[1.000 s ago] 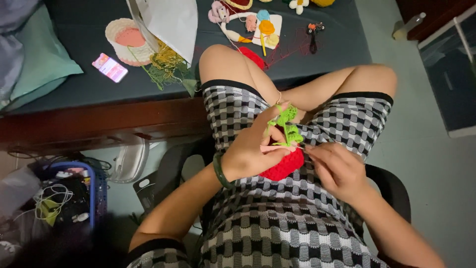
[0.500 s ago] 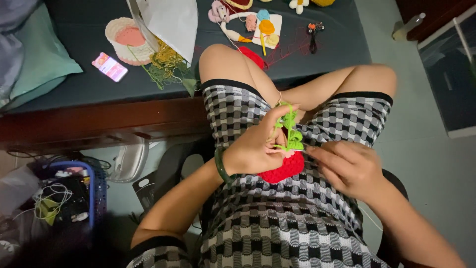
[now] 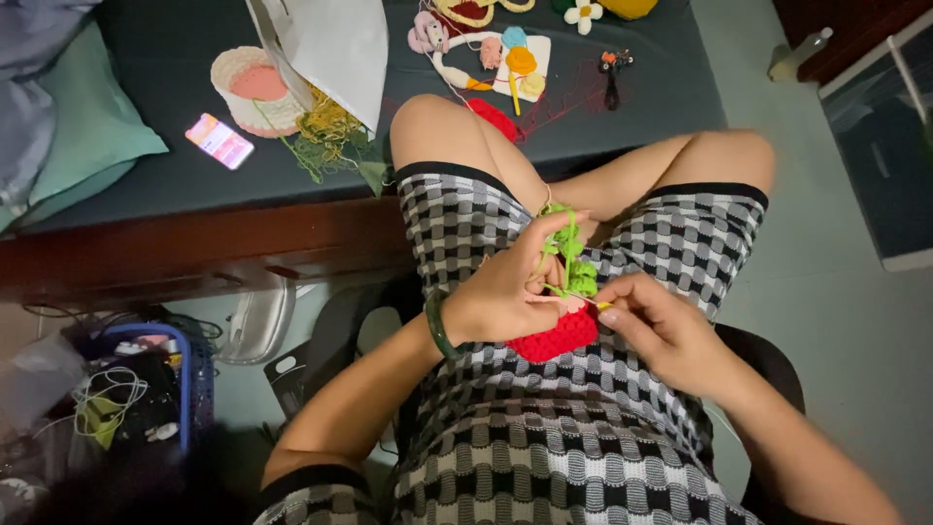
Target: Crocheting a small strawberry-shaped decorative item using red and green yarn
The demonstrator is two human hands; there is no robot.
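I sit with my legs up in black-and-white checked shorts. My left hand grips a red crocheted strawberry piece with green crocheted leaves over my lap; green yarn runs over its fingers. Just right of it, my right hand pinches a thin crochet hook whose tip meets the green leaves. A dark green bangle sits on my left wrist.
A dark table ahead holds a small woven basket, a pink phone, a white bag, tangled yarn, crocheted toys and small scissors. A blue crate of cables stands at lower left.
My right hand has moved left and closed in on the piece, the hook now at the green leaves. My left hand has turned the piece slightly.
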